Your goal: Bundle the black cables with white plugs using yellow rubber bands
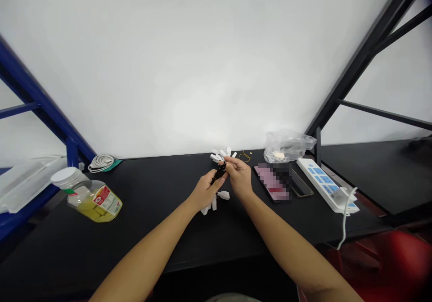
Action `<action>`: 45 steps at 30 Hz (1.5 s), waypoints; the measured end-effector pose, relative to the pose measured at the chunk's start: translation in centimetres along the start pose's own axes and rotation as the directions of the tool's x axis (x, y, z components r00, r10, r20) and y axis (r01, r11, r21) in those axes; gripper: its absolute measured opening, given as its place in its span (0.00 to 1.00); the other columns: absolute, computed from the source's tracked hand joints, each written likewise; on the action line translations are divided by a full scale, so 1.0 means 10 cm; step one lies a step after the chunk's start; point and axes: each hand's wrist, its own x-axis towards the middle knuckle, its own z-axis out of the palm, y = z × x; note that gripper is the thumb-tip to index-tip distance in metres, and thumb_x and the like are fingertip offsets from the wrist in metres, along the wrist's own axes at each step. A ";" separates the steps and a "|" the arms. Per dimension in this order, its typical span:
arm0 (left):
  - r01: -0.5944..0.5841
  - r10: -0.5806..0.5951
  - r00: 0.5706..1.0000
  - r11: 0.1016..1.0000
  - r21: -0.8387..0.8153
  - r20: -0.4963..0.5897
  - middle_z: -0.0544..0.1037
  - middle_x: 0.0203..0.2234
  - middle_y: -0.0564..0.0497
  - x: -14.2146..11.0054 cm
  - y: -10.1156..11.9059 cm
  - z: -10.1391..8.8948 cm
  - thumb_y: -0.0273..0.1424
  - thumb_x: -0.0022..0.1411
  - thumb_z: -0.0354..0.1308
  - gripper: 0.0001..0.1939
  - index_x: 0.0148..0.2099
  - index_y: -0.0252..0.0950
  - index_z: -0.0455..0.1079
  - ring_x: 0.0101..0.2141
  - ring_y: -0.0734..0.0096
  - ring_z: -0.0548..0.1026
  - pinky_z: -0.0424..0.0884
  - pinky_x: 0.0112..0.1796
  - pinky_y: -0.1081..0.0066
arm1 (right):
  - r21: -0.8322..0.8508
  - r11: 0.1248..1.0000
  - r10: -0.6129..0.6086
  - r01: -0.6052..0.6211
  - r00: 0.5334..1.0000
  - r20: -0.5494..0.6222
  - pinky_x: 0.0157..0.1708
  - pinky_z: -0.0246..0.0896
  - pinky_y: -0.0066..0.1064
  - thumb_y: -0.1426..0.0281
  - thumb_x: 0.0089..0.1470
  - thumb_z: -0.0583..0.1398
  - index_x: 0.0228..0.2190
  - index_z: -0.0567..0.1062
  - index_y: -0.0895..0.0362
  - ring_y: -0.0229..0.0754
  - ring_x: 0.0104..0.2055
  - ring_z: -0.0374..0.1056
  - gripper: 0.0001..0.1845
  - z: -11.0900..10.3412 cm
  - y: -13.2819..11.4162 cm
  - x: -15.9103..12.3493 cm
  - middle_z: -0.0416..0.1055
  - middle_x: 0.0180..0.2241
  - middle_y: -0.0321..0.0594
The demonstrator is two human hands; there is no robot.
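Note:
My left hand (pixel 205 190) is closed around a slim black object (pixel 220 171), which tilts up to the right; its exact kind I cannot make out. The thumb and fingers of my right hand (pixel 240 176) pinch together at its upper end. Just beyond my fingertips lies a bunch of small white tag-like pieces (pixel 223 153) on the black table (pixel 162 182). More white tag-like pieces (pixel 213 204) show below my left hand, partly hidden by it.
To the left stand a tilted jar (pixel 103 200) with yellow contents and a coiled white cable (pixel 101 163). On the right lie a pink-screened phone (pixel 270 181), a second dark phone (pixel 301 184), a clear plastic bag (pixel 290 144) and a white power strip (pixel 324 182) with a plug and cord.

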 end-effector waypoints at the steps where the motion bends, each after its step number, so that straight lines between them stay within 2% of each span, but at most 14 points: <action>1: -0.004 0.004 1.000 1.000 -0.010 -0.005 0.65 0.22 0.55 0.00 -0.01 0.00 0.50 0.67 0.52 0.23 0.45 0.33 0.69 0.22 0.77 0.63 0.60 0.24 0.74 | 0.005 1.000 -0.011 0.011 1.000 0.013 0.28 0.68 0.33 0.59 0.49 0.68 0.38 0.81 0.56 0.37 0.21 0.68 0.16 -0.01 0.00 0.00 0.77 0.23 0.35; 3: -0.015 0.015 1.000 1.000 -0.017 -0.018 0.63 0.22 0.56 0.00 -0.01 0.00 0.51 0.67 0.51 0.24 0.45 0.33 0.68 0.21 0.77 0.63 0.60 0.24 0.74 | 0.026 0.999 -0.028 0.027 0.998 0.064 0.36 0.71 0.36 0.56 0.51 0.67 0.42 0.79 0.54 0.40 0.27 0.73 0.20 -0.02 0.00 0.00 0.79 0.28 0.38; 6: -0.008 0.008 1.000 0.998 0.060 0.004 0.65 0.22 0.56 0.00 0.02 -0.01 0.50 0.68 0.49 0.23 0.47 0.33 0.68 0.22 0.77 0.63 0.60 0.25 0.74 | 0.063 0.998 -0.027 0.017 0.988 0.151 0.45 0.70 0.41 0.53 0.49 0.68 0.50 0.75 0.53 0.46 0.40 0.76 0.30 -0.04 -0.02 0.02 0.81 0.37 0.43; 9: -0.022 0.014 0.999 0.983 0.185 0.047 0.71 0.25 0.53 -0.01 0.09 0.00 0.46 0.70 0.48 0.21 0.49 0.34 0.68 0.24 0.75 0.66 0.61 0.27 0.73 | 0.083 0.997 -0.024 0.008 0.979 0.201 0.51 0.67 0.45 0.53 0.44 0.71 0.55 0.71 0.53 0.49 0.47 0.75 0.38 -0.08 -0.09 0.05 0.82 0.37 0.44; 11: -0.044 0.026 0.997 0.969 0.243 0.078 0.74 0.27 0.51 -0.02 0.14 0.02 0.45 0.71 0.47 0.19 0.48 0.35 0.68 0.27 0.73 0.68 0.63 0.30 0.72 | 0.077 0.997 -0.048 0.030 0.968 0.247 0.53 0.66 0.46 0.55 0.44 0.72 0.55 0.71 0.52 0.50 0.49 0.73 0.38 -0.12 -0.16 0.07 0.82 0.35 0.43; 16: -0.078 0.040 0.991 0.948 0.308 0.128 0.78 0.32 0.48 -0.04 0.15 0.06 0.43 0.71 0.46 0.18 0.48 0.36 0.70 0.30 0.68 0.72 0.63 0.31 0.71 | -0.069 0.988 -0.093 0.140 0.883 0.460 0.49 0.68 0.44 0.62 0.48 0.71 0.52 0.74 0.51 0.50 0.51 0.72 0.29 -0.22 -0.41 0.06 0.81 0.34 0.43; 21: -0.125 0.084 0.986 0.943 0.308 0.144 0.76 0.27 0.49 -0.02 0.13 0.07 0.44 0.71 0.46 0.19 0.45 0.36 0.72 0.26 0.67 0.71 0.61 0.27 0.71 | -0.244 0.916 -0.101 0.317 0.773 0.626 0.51 0.66 0.45 0.66 0.51 0.69 0.54 0.74 0.52 0.50 0.49 0.73 0.27 -0.26 -0.57 0.03 0.80 0.38 0.43; 25: -0.145 0.114 0.986 0.952 0.269 0.125 0.77 0.27 0.48 -0.01 0.14 0.08 0.44 0.70 0.46 0.20 0.42 0.36 0.73 0.26 0.68 0.72 0.62 0.27 0.72 | -0.338 0.823 -0.161 0.456 0.758 0.632 0.50 0.67 0.43 0.69 0.53 0.67 0.51 0.76 0.51 0.47 0.44 0.75 0.22 -0.23 -0.58 0.02 0.80 0.37 0.41; 29: -0.127 0.106 0.988 0.969 0.211 0.109 0.76 0.25 0.48 -0.01 0.10 0.07 0.48 0.69 0.47 0.23 0.40 0.35 0.74 0.25 0.68 0.71 0.62 0.26 0.72 | -0.337 0.827 -0.149 0.450 0.753 0.641 0.48 0.68 0.40 0.72 0.54 0.64 0.54 0.73 0.51 0.45 0.42 0.75 0.25 -0.22 -0.59 0.00 0.80 0.39 0.40; 33: -0.087 0.062 0.990 0.976 0.199 0.129 0.75 0.25 0.51 0.00 0.08 0.05 0.46 0.70 0.48 0.21 0.42 0.35 0.73 0.25 0.71 0.69 0.60 0.27 0.72 | -0.289 0.893 -0.081 0.345 0.755 0.650 0.49 0.67 0.41 0.68 0.56 0.62 0.57 0.70 0.52 0.47 0.45 0.75 0.27 -0.27 -0.57 0.02 0.79 0.41 0.42; 37: -0.063 0.032 0.989 0.975 0.211 0.145 0.71 0.25 0.52 -0.01 0.08 0.02 0.45 0.68 0.51 0.18 0.41 0.36 0.73 0.26 0.71 0.66 0.58 0.28 0.72 | -0.125 0.991 0.024 0.054 0.835 0.550 0.49 0.67 0.43 0.56 0.61 0.56 0.53 0.74 0.56 0.50 0.45 0.75 0.24 -0.27 -0.44 0.08 0.80 0.37 0.45; 39: -0.041 0.016 0.990 0.983 0.179 0.140 0.68 0.23 0.53 -0.01 0.07 0.02 0.47 0.68 0.50 0.20 0.40 0.36 0.73 0.24 0.73 0.64 0.57 0.27 0.72 | -0.053 0.994 0.113 -0.100 0.862 0.494 0.42 0.69 0.41 0.52 0.60 0.55 0.49 0.76 0.57 0.50 0.41 0.76 0.26 -0.24 -0.35 0.09 0.80 0.34 0.46; 41: -0.006 -0.008 0.993 0.993 0.118 0.120 0.65 0.21 0.55 -0.02 0.06 0.01 0.49 0.68 0.48 0.23 0.39 0.35 0.72 0.22 0.74 0.62 0.56 0.26 0.72 | -0.004 0.975 0.200 -0.224 0.864 0.462 0.31 0.69 0.36 0.53 0.57 0.58 0.46 0.78 0.57 0.48 0.35 0.75 0.24 -0.19 -0.28 0.08 0.80 0.33 0.46; 45: 0.042 -0.042 0.993 0.999 0.000 0.111 0.61 0.18 0.56 -0.03 0.03 0.01 0.50 0.69 0.44 0.27 0.37 0.33 0.71 0.19 0.76 0.60 0.56 0.24 0.73 | 0.014 0.955 0.266 -0.295 0.880 0.394 0.21 0.62 0.28 0.60 0.51 0.65 0.43 0.77 0.56 0.40 0.25 0.70 0.19 -0.14 -0.16 0.06 0.80 0.32 0.42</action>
